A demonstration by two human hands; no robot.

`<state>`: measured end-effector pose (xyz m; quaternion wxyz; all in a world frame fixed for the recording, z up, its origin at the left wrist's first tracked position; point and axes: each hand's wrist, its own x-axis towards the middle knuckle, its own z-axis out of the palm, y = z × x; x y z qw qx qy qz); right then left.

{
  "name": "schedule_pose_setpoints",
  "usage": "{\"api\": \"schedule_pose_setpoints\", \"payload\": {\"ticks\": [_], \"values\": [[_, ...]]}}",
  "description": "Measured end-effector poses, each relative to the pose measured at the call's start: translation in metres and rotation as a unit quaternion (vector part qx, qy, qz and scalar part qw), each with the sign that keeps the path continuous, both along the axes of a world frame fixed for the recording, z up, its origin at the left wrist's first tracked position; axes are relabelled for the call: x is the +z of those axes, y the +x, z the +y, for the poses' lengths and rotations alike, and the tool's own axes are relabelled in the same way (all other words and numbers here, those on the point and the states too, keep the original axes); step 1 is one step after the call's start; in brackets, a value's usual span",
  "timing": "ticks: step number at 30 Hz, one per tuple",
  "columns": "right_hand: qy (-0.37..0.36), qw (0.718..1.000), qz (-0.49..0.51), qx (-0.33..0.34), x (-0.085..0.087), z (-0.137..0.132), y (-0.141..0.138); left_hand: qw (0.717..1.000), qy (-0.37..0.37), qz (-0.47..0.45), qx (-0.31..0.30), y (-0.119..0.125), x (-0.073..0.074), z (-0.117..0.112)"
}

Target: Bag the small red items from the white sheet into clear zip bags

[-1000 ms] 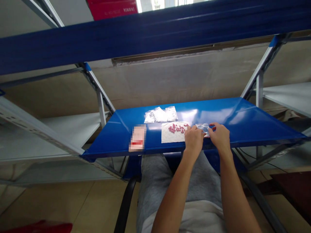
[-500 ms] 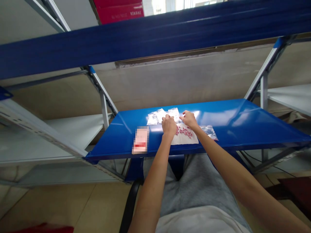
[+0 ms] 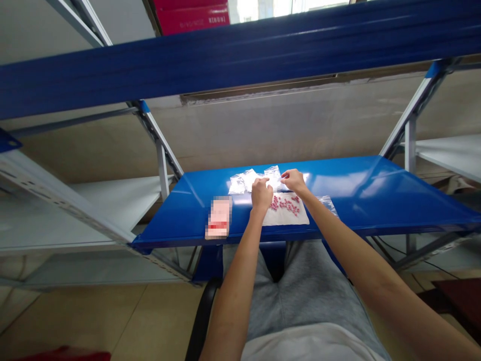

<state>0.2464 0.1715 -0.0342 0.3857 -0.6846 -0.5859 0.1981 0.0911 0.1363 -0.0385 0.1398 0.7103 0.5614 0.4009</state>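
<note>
Both my hands are over a blue steel shelf (image 3: 356, 193), at its middle. My left hand (image 3: 261, 194) hovers at the near edge of several small clear plastic bags (image 3: 251, 180), its fingers bent and partly hiding them. My right hand (image 3: 295, 181) pinches the edge of the rightmost small clear plastic bag (image 3: 273, 176). Pink pills (image 3: 284, 203) lie in a loose cluster on a white paper sheet (image 3: 287, 216) just below that hand. Another clear bag (image 3: 328, 204) lies to the right, partly behind my right forearm. A pixelated pink-and-red packet (image 3: 219, 217) lies at the left.
A blue crossbeam (image 3: 240, 65) runs overhead, with white shelves (image 3: 451, 155) to the right and left. My grey-clad lap sits below the shelf's front edge, beside a black chair arm (image 3: 201, 321). Tiled floor shows beneath.
Compared with a second ago, both hands have moved left and away from the bag at the right, which now lies on the shelf, and over to the group of clear bags.
</note>
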Motion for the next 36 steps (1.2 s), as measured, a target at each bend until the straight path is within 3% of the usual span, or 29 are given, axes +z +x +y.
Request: {"api": "schedule_pose_setpoints", "payload": {"ticks": [6,9,12,15,18,22,26,32,36], "values": [[0.022,0.996,0.090,0.002,0.015,-0.018,0.006,0.998,0.008,-0.052,0.019,-0.004,0.014,-0.010],[0.039,0.988,0.148,0.026,0.023,-0.043,0.007,0.989,-0.011,-0.145,0.028,-0.004,0.023,-0.022],[0.076,0.954,0.267,0.112,0.027,-0.082,0.003,0.962,-0.085,-0.259,-0.001,-0.005,0.030,-0.041],[0.072,0.928,0.316,0.186,0.027,-0.125,-0.003,0.910,-0.163,-0.379,-0.051,-0.010,0.031,-0.067],[0.028,0.916,0.320,0.239,0.026,-0.159,-0.008,0.890,-0.149,-0.426,-0.067,-0.022,0.028,-0.094],[0.004,0.900,0.361,0.245,0.026,-0.175,-0.016,0.908,-0.175,-0.360,-0.123,-0.040,0.028,-0.120],[0.045,0.912,0.335,0.234,0.025,-0.169,-0.025,0.928,-0.186,-0.290,-0.141,-0.049,0.030,-0.127],[0.038,0.926,0.311,0.210,0.012,-0.159,-0.039,0.983,-0.110,-0.119,-0.085,-0.051,0.036,-0.132],[0.031,0.920,0.347,0.177,0.005,-0.155,-0.048,0.996,-0.057,-0.022,-0.070,-0.049,0.042,-0.138]]}}
